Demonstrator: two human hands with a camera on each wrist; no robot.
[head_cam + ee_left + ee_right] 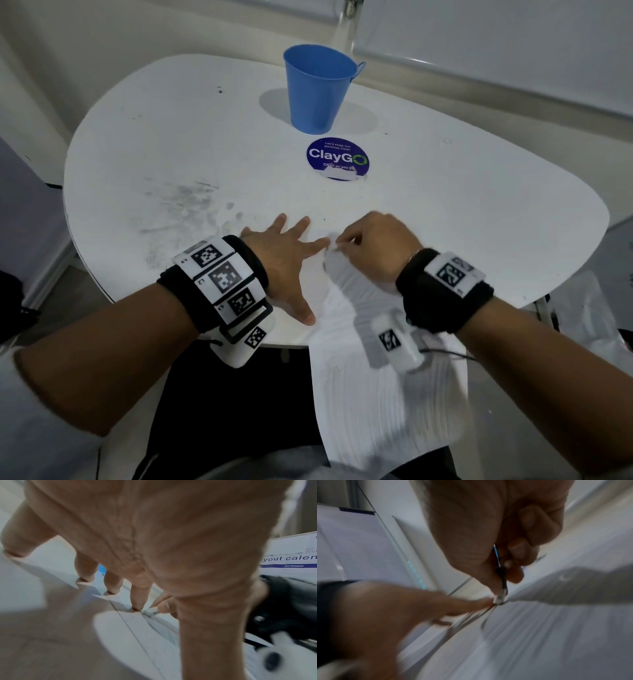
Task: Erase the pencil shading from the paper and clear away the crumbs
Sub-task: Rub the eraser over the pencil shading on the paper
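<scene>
Status, mid-erase:
- My left hand [281, 260]: fingers splayed flat, pinning paper [383, 404] at table [171, 137] edge.
- My right hand [375, 245]: fingers pinch eraser [499, 599] on paper's top corner.
- Faint shading left; crumbs prob. uncleared.

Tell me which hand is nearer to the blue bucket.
Left, though only slightly. The left hand lies flat with spread fingers on the table, below and a little left of the blue bucket. The right hand, pinching an eraser, sits farther right.
</scene>
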